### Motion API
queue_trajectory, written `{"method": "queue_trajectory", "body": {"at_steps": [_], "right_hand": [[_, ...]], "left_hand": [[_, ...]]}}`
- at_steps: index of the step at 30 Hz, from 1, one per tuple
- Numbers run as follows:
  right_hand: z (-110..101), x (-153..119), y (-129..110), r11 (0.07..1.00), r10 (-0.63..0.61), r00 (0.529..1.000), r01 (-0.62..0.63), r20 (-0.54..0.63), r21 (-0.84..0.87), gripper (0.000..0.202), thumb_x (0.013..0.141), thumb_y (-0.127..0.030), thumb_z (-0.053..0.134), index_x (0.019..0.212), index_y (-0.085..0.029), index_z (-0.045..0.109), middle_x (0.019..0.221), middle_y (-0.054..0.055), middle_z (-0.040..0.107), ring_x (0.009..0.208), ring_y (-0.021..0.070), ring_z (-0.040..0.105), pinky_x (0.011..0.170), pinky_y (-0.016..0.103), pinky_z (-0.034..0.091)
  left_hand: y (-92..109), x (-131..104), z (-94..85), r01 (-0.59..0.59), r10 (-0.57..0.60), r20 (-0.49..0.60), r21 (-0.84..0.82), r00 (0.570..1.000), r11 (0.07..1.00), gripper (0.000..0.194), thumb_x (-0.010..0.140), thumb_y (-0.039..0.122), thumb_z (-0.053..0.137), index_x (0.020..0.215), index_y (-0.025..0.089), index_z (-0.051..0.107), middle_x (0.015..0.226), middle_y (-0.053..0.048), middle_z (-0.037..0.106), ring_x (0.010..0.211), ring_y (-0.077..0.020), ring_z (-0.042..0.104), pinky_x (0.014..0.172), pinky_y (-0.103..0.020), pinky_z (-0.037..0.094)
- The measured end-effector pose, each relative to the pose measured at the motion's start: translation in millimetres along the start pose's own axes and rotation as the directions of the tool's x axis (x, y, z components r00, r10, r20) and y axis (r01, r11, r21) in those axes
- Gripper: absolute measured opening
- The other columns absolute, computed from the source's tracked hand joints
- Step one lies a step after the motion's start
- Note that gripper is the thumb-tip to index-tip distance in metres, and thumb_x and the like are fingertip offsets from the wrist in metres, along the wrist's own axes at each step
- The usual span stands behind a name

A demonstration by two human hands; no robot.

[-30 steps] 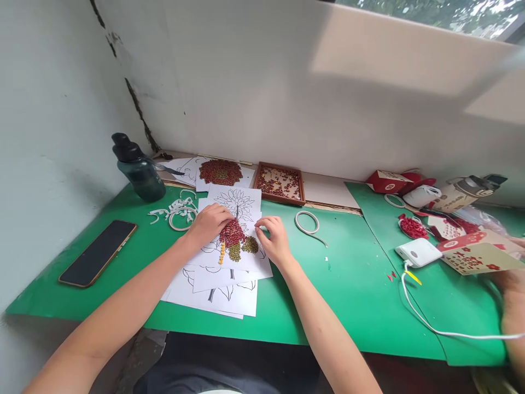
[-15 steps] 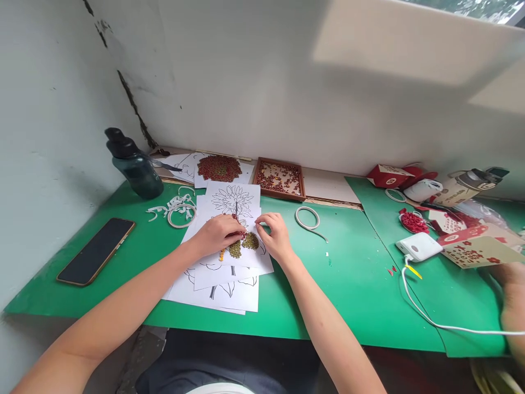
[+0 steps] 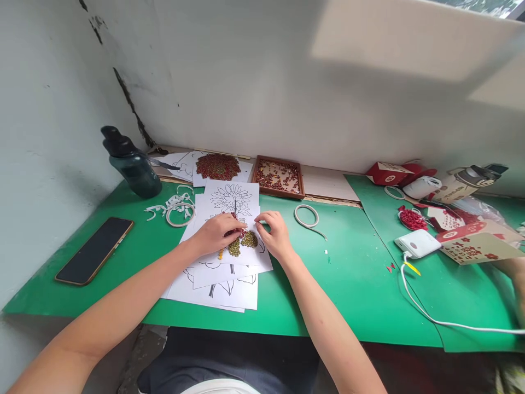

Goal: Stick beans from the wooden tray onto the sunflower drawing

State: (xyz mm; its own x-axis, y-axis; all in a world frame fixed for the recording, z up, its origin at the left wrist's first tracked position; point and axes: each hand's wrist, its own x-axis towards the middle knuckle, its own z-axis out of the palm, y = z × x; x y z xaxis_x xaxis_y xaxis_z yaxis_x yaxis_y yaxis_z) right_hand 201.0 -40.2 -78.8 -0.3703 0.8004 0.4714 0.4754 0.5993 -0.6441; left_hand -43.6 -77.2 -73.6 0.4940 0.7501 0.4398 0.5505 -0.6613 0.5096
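A white sheet with a line-drawn flower lies on top of several other printed sheets. Green beans fill leaf shapes on it, and a short yellow strip of pieces sits beside them. My left hand rests on the drawing over some red beans, its fingers curled in towards the thumb. What those fingertips hold, if anything, is hidden. At the sheet's right edge, my right hand has thumb and forefinger brought together; anything between them is too small to name.
Behind the sheets are a brown tray of loose beans and a bean-covered picture. A phone and a bottle stand left. Rightward lie a coiled white cord, a white power bank and another person's arm.
My left fingertips have shifted slightly over the red beans, while my right hand stays almost still. At the right edge, the other person's arm has drawn partly out of view.
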Motion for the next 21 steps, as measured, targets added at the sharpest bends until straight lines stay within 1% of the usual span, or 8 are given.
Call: {"method": "queue_trajectory", "body": {"at_steps": [3, 5, 9, 12, 16, 21], "right_hand": [[0.1, -0.3, -0.6, 1.000, 0.005, 1.000, -0.005, 0.002, 0.002, 0.015, 0.096, -0.014, 0.060, 0.093, -0.025, 0.070, 0.100, 0.006, 0.075, 0.102, 0.0279, 0.063, 0.092, 0.044, 0.051], [0.1, -0.5, -0.7, 1.000, 0.000, 1.000, 0.000, 0.002, 0.004, 0.015, 0.096, -0.014, 0.060, 0.093, -0.025, 0.070, 0.100, 0.006, 0.075, 0.102, 0.0277, 0.063, 0.092, 0.044, 0.051], [0.1, -0.9, -0.4, 1.000, 0.002, 1.000, -0.001, -0.001, 0.006, 0.015, 0.095, -0.014, 0.060, 0.093, -0.025, 0.070, 0.099, 0.005, 0.075, 0.101, 0.0273, 0.063, 0.092, 0.044, 0.050], [-0.1, -0.8, -0.3, 1.000, 0.014, 1.000, -0.014, 0.005, 0.003, 0.015, 0.096, -0.014, 0.059, 0.093, -0.026, 0.070, 0.099, 0.006, 0.075, 0.100, 0.0274, 0.063, 0.092, 0.044, 0.050], [0.1, -0.4, 0.1, 1.000, 0.016, 1.000, -0.016, 0.018, 0.004, 0.015, 0.096, -0.015, 0.060, 0.092, -0.026, 0.069, 0.098, 0.006, 0.075, 0.099, 0.0275, 0.063, 0.092, 0.044, 0.050], [0.3, -0.4, 1.2, 1.000, 0.020, 0.999, -0.020, 0.025, 0.001, 0.014, 0.097, -0.015, 0.060, 0.093, -0.025, 0.069, 0.099, 0.006, 0.074, 0.099, 0.0273, 0.062, 0.091, 0.044, 0.049]], "left_hand": [[-1.8, -0.7, 0.1, 0.001, -0.001, -0.031, 0.003, 1.000, 1.000, 0.030, 0.102, 0.011, 0.060, 0.126, 0.023, 0.073, 0.098, -0.005, 0.078, 0.092, -0.0225, 0.068, 0.083, -0.039, 0.054], [-3.2, -0.9, 0.0, -0.013, 0.013, -0.033, 0.000, 0.999, 1.000, 0.030, 0.101, 0.009, 0.060, 0.124, 0.023, 0.073, 0.098, -0.004, 0.079, 0.093, -0.0224, 0.068, 0.085, -0.040, 0.054], [-3.9, -0.8, -1.1, -0.072, 0.072, 0.029, 0.004, 0.997, 0.997, 0.024, 0.099, 0.009, 0.060, 0.106, 0.024, 0.077, 0.105, -0.004, 0.079, 0.101, -0.0231, 0.067, 0.090, -0.042, 0.053], [-3.3, -0.4, -2.7, -0.076, 0.072, 0.087, 0.042, 0.994, 0.996, 0.023, 0.097, 0.010, 0.060, 0.097, 0.024, 0.078, 0.111, -0.004, 0.078, 0.104, -0.0244, 0.066, 0.092, -0.044, 0.053], [-0.6, 0.7, -5.7, -0.071, 0.066, 0.107, 0.045, 0.992, 0.996, 0.024, 0.096, 0.010, 0.059, 0.098, 0.024, 0.078, 0.111, -0.004, 0.077, 0.104, -0.0243, 0.066, 0.094, -0.044, 0.053], [4.2, 1.1, -7.2, -0.043, 0.038, 0.124, 0.034, 0.992, 0.999, 0.017, 0.102, 0.018, 0.059, 0.105, 0.022, 0.075, 0.113, -0.006, 0.075, 0.107, -0.0254, 0.066, 0.096, -0.045, 0.053]]}}
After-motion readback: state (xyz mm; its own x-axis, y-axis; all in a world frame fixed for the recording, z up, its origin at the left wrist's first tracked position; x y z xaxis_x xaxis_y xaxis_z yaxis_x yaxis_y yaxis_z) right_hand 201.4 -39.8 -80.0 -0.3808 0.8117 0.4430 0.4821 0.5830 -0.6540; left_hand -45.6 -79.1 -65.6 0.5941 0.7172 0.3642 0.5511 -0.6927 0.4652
